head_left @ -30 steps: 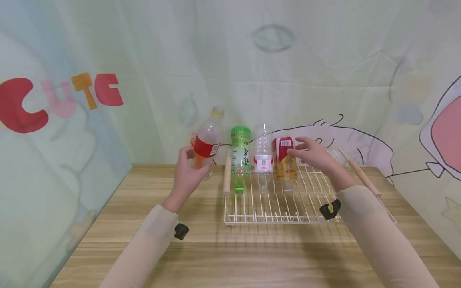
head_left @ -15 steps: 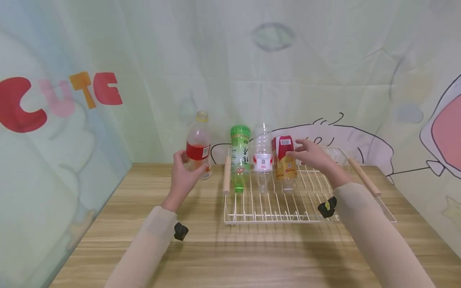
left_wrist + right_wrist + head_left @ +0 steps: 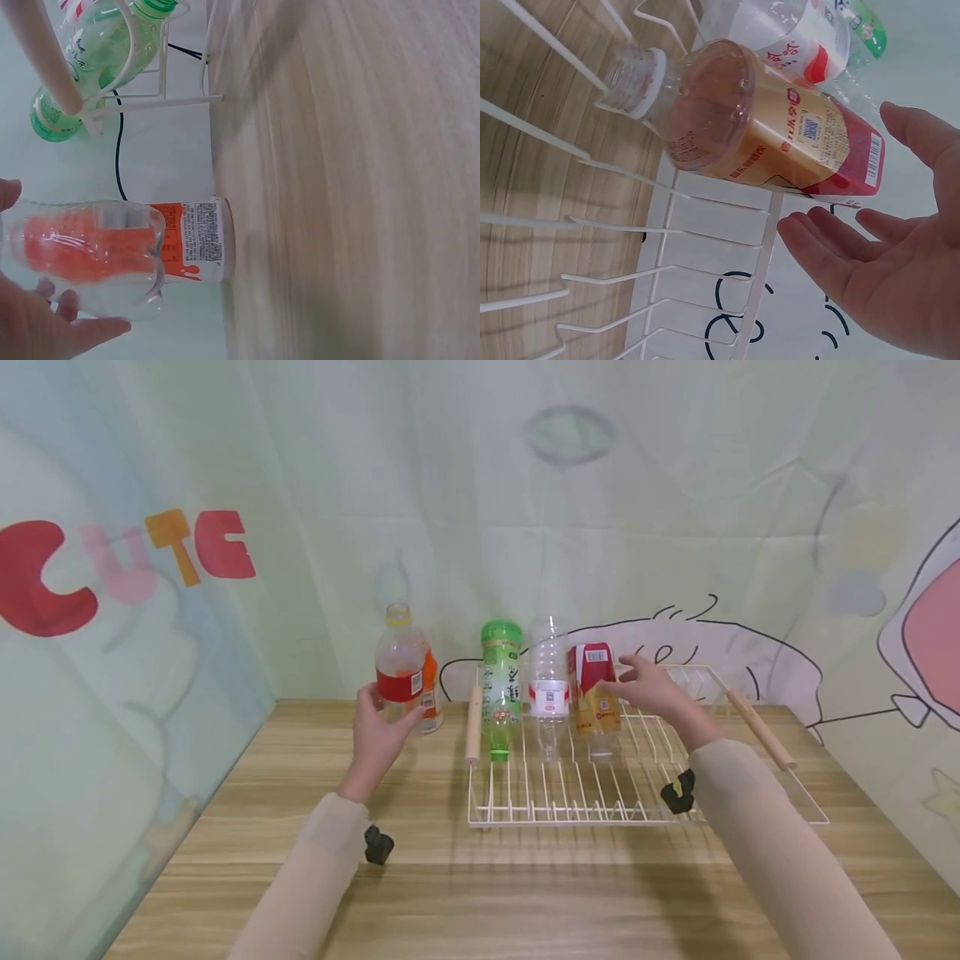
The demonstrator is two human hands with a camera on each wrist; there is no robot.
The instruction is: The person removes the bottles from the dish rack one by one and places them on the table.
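My left hand (image 3: 378, 735) grips a clear plastic bottle with a red label (image 3: 401, 685), upright above the table, with a yellow ring at its neck. Behind it stands an orange-labelled container (image 3: 430, 700), partly hidden; its white base (image 3: 217, 240) shows in the left wrist view. On the white wire rack (image 3: 570, 823), a red and gold bottle (image 3: 597, 710) leans neck down. Beside that bottle is my right hand (image 3: 652, 687), fingers spread; the right wrist view shows a gap between fingers and bottle.
Left of the red and gold bottle, a clear bottle with a white label (image 3: 549, 698) and a green bottle (image 3: 500, 685) also sit neck down in the rack. Wooden handles (image 3: 759, 728) flank the rack. A printed curtain (image 3: 337, 568) hangs behind the wooden table (image 3: 420, 893).
The left hand has brought the red-labelled bottle left and slightly down, from tilted to upright, uncovering more of the orange-labelled container. The right hand has barely moved.
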